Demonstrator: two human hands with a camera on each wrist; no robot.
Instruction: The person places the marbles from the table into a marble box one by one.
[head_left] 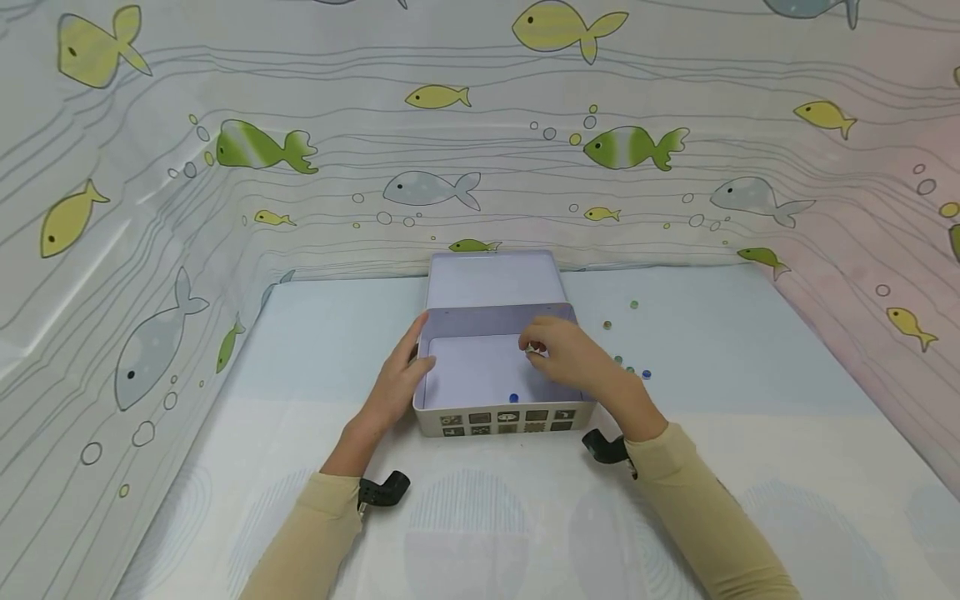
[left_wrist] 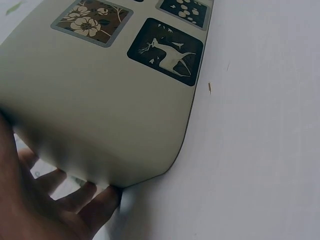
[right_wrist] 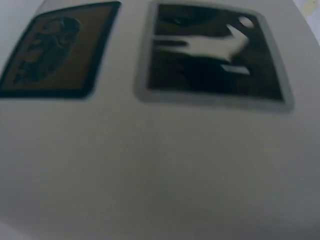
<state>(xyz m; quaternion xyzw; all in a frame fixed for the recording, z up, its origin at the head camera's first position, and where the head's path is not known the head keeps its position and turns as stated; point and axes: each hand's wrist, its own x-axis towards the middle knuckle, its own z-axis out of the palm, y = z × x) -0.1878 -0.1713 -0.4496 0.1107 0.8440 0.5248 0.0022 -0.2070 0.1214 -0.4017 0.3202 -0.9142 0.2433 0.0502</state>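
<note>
A white tin box (head_left: 480,421) with small printed pictures on its front stands with its hinged lid (head_left: 495,279) tipped back. My left hand (head_left: 393,379) grips the box's left wall, thumb over the rim. In the left wrist view, fingers (left_wrist: 100,205) curl along the outer side. My right hand (head_left: 566,354) is over the box's right part and pinches a small pale marble (head_left: 529,349), mostly covered by the fingertips. A blue marble (head_left: 513,398) lies inside, near the front wall. The right wrist view shows only the box's printed front (right_wrist: 160,160), with the hand hidden.
Right of the box several marbles lie on the table, among them a green one (head_left: 634,304), an amber one (head_left: 607,324) and a blue one (head_left: 647,375). A fish-printed sheet (head_left: 495,225) rises behind and beside the pale tabletop (head_left: 337,333).
</note>
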